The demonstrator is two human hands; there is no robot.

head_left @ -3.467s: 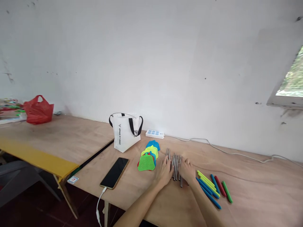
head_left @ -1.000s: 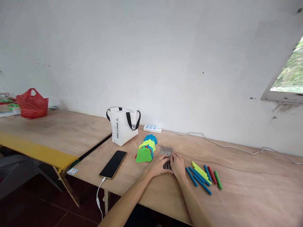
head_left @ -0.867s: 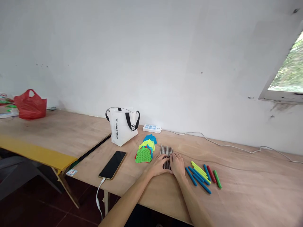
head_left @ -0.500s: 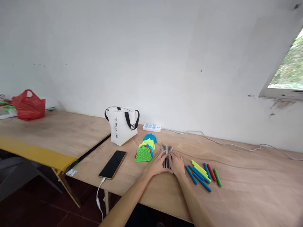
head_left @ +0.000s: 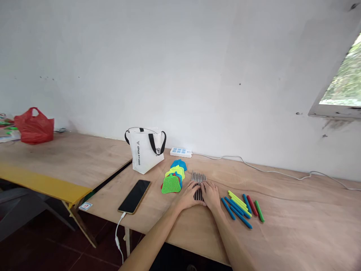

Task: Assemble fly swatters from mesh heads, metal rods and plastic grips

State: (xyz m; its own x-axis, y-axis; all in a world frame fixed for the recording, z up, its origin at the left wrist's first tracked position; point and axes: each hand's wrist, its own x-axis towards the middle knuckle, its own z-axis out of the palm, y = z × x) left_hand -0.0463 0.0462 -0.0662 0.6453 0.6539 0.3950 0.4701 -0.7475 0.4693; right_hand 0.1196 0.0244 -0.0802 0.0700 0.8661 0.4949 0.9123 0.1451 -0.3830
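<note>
Several thin metal rods (head_left: 199, 192) lie side by side on the wooden table, their far ends pointing to the wall. My left hand (head_left: 188, 196) is curved against their left side, and my right hand (head_left: 211, 194) against their right side, with the thumbs close together over the rods. Left of my hands is a row of overlapping perforated plastic swatter heads (head_left: 171, 184) in green, red, blue and yellow. To the right lie loose plastic handle tubes (head_left: 239, 214) in blue, yellow, red and green.
A phone (head_left: 134, 196) with a white cable lies at the table's left. Behind it stands a white bag (head_left: 146, 154) with black handles. A power strip (head_left: 181, 152) sits by the wall, its cord running right. A red plastic bag (head_left: 35, 128) is on the other table.
</note>
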